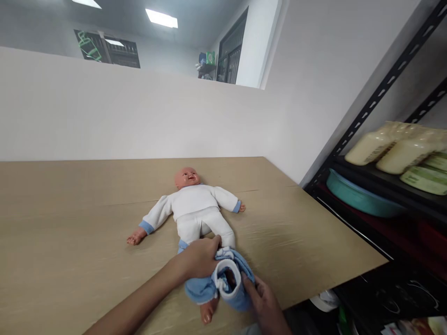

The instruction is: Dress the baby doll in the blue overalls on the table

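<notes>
A baby doll (pixel 196 202) in a white top and white leggings with blue cuffs lies on its back on the table, head away from me. Light blue doll pants (pixel 240 300) with white trim are bunched around its lower legs. One bare doll foot (pixel 207 312) sticks out below the blue cloth. A white-rimmed leg opening faces me, and something dark shows inside it. My left hand (pixel 200 257) is closed on the cloth's upper edge, over the doll's shins. On the right side, my right hand (pixel 261 295) pinches the cloth beside that opening.
The brown table (pixel 87 232) meets a white wall (pixel 139 116) at the back. To the right stands a black metal shelf (pixel 349 179) holding cream-coloured bottles (pixel 401 151), green packs (pixel 428 178) and a teal basin (pixel 363 195). Several items lie below the table's right edge.
</notes>
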### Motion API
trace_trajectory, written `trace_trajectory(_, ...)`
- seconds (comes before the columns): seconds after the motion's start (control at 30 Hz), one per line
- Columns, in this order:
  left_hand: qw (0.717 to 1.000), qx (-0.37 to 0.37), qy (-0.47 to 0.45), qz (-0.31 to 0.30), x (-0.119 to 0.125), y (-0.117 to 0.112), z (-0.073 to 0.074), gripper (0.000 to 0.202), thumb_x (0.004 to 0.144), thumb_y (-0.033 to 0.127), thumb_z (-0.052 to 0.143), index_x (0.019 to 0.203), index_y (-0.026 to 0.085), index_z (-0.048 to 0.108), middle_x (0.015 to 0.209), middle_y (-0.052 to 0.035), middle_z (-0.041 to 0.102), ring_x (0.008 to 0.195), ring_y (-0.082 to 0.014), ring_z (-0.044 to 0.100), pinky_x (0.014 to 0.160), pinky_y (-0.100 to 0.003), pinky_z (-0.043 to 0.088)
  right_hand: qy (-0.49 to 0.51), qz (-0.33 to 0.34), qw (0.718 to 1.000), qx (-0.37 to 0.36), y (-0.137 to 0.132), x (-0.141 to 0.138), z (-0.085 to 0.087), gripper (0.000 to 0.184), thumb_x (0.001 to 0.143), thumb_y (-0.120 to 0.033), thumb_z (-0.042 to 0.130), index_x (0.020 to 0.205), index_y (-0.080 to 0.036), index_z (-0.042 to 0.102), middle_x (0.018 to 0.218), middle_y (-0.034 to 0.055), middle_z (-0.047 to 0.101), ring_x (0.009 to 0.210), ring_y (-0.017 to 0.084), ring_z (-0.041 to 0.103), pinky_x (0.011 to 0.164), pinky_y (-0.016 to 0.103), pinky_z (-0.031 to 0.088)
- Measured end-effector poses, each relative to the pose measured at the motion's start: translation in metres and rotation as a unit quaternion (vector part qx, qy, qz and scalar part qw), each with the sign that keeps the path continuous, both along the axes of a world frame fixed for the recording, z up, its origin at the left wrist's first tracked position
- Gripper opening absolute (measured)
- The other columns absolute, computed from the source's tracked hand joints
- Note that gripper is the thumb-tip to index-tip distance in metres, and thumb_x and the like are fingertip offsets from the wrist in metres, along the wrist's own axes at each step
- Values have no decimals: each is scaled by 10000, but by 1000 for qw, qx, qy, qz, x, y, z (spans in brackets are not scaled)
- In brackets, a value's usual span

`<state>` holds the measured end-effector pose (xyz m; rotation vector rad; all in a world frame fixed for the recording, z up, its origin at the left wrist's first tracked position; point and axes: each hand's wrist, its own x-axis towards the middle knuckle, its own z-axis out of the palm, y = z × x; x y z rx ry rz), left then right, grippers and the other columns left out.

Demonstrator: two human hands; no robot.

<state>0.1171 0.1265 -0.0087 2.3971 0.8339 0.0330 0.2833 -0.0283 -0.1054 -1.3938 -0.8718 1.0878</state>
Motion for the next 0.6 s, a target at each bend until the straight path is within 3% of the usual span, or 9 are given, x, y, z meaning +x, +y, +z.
trace_trajectory(0.17, 998, -35, -44, 5, -4, 1, -3, 198, 955, 395, 559, 1061, 229, 582, 1019, -68, 744, 928, -279, 695, 794, -361, 491, -55, 3, 998, -16, 6, 3, 8, 679, 889, -746, 664, 1231, -174, 791, 1273, 168, 789, 1246, 378, 708, 1133, 509, 539)
trace_trajectory(0.37, 968, -180, -177, 14, -6, 3, 3, 345, 949, 520, 606, 1105, 213, 622, 1132, -58, 724, 1072, -283, 662, 978, -383, 523, -59, -115, 991, 36, 7, -14, 19, 550, 918, -664, 677, 1153, -180, 794, 1230, 159, 796, 1188, 357, 723, 1075, 443, 567)
trace_trajectory(0.47, 949, -230, -217, 20, -7, 5, 6, 368, 914, 486, 676, 1162, 215, 669, 1158, -54, 733, 1106, -313, 671, 993, -399, 535, -41, -133, 986, 93, 11, -14, 14, 505, 930, -653, 657, 1113, -204, 796, 1134, 136, 816, 1021, 319, 757, 935, 397, 621)
trace_trajectory(0.6, 935, -245, -254, 23, -7, 9, 4, 321, 915, 480, 698, 1117, 233, 728, 1132, -72, 765, 1110, -351, 683, 986, -450, 557, -68, -165, 975, 132, 24, -9, 4, 499, 931, -642, 643, 1153, -217, 783, 1069, 126, 816, 1048, 329, 736, 910, 414, 613)
